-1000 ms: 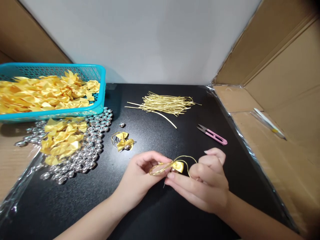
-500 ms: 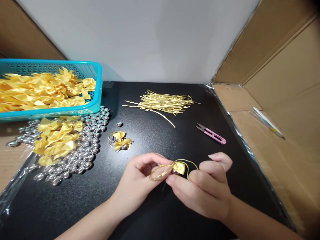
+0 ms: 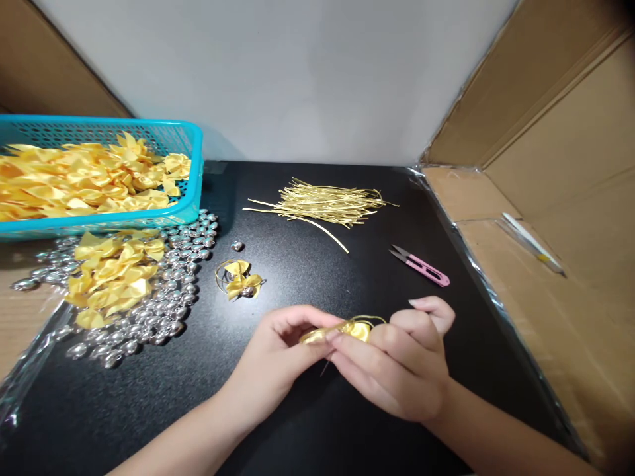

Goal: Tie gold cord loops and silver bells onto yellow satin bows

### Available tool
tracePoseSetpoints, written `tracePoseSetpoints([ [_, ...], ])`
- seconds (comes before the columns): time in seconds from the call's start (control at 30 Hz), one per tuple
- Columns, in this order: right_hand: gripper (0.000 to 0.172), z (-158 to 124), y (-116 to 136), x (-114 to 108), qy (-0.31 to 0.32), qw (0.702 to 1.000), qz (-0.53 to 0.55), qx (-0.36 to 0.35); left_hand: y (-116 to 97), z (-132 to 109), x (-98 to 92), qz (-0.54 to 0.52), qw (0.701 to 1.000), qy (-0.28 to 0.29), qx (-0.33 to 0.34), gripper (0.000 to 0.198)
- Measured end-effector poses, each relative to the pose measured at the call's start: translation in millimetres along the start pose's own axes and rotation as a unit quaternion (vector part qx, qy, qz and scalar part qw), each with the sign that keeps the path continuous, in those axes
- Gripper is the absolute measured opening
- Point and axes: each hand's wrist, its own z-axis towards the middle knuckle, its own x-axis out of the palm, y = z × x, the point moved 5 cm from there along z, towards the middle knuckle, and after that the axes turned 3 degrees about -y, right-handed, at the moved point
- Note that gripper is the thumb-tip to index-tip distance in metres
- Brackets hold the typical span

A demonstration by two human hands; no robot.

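Observation:
Near the front of the black table (image 3: pixel 198 403), my left hand (image 3: pixel 282 350) pinches a yellow ribbon bow (image 3: pixel 361 331) with gold cord. My right hand (image 3: pixel 401 360) meets it from the right, its fingers closed on the same bow and cord. A loop of gold cord (image 3: pixel 372 318) arches above the fingertips. The fingers hide much of the bow. Beyond my left hand lie finished-looking yellow bows with silver beads and cord (image 3: pixel 243 281), and one loose silver bead (image 3: pixel 237 246) sits just behind them.
A blue basket (image 3: pixel 196 178) of yellow bows stands at the back left. Before it, more bows (image 3: pixel 116 277) lie on silver beads (image 3: pixel 169 301). Gold cords (image 3: pixel 327 203) lie at the back, pink-handled snips (image 3: pixel 421 268) at right, and a white pen-like tool (image 3: pixel 533 243) on cardboard.
My right hand has shifted slightly left and up, its fingertips now over the middle of the bow. The cord loop by my left hand looks flatter, and the loop on the right is smaller.

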Motion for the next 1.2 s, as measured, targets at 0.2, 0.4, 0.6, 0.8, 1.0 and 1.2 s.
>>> tracePoseSetpoints([
  [0.2,0.007,2,-10,1,0.045,0.996,0.063,0.054,0,-1,-1.4,0.022,0.999,-0.015,0.021,0.003],
  [0.4,0.006,3,-21,0,0.047,0.977,0.166,0.123,-20,-10,1.3,0.166,0.964,-0.053,0.199,0.014],
  [0.6,0.008,5,-16,-4,0.06,0.987,0.13,0.08,-29,-20,6.0,0.21,0.921,-0.073,0.32,0.019],
  [0.8,0.012,3,-9,-8,0.065,0.994,0.083,0.034,-29,-26,3.8,0.248,0.892,-0.093,0.365,0.021],
  [1.0,0.01,3,-6,-10,0.075,0.996,0.047,0.014,-28,-30,3.9,0.265,0.878,-0.094,0.388,0.024],
  [1.2,0.01,3,-5,-11,0.071,0.997,0.035,0.004,-28,-32,6.2,0.263,0.881,-0.094,0.381,0.022],
])
